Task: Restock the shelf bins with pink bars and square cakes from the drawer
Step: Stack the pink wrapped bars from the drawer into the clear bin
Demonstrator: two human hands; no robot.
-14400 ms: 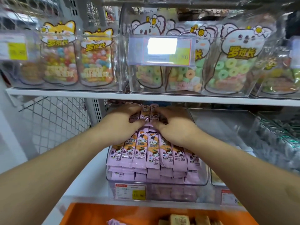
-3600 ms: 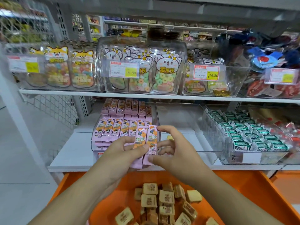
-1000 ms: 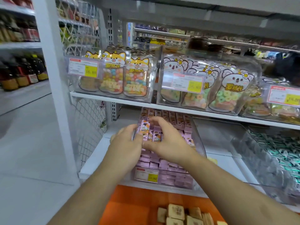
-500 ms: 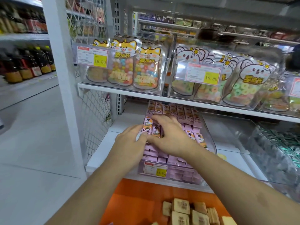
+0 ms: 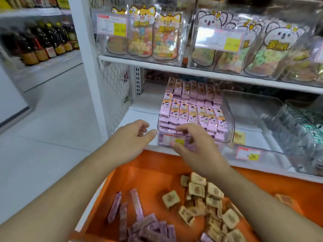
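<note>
Both hands are empty. My left hand [image 5: 132, 137] hangs loosely open beside the clear plastic shelf bin [image 5: 229, 117]; my right hand [image 5: 194, 145] hovers fingers spread across its front, over the price label [image 5: 173, 139], gripping nothing.

That bin is packed with pink wrapped bars [image 5: 192, 110], rows stacked close to the rim, so I judge there's little room left. More loose pink bars [image 5: 139, 219] lie in the near left of the orange drawer [image 5: 153, 172] below, and the tan square wrapped cakes [image 5: 197, 189] sit heaped right of them.

For the next pick I'd drop straight down and gather several bars aligned lengthwise, so they slide in flat on the top row.

The neighbouring clear bin [image 5: 253, 109] looks almost bare, one yellowish packet [image 5: 239, 137] at its front; probably where the cakes go. The white upper shelf [image 5: 174, 67] overhangs the bins, so I'd enter low from the front. Green packets [image 5: 300, 126] on the far right are blurred.
</note>
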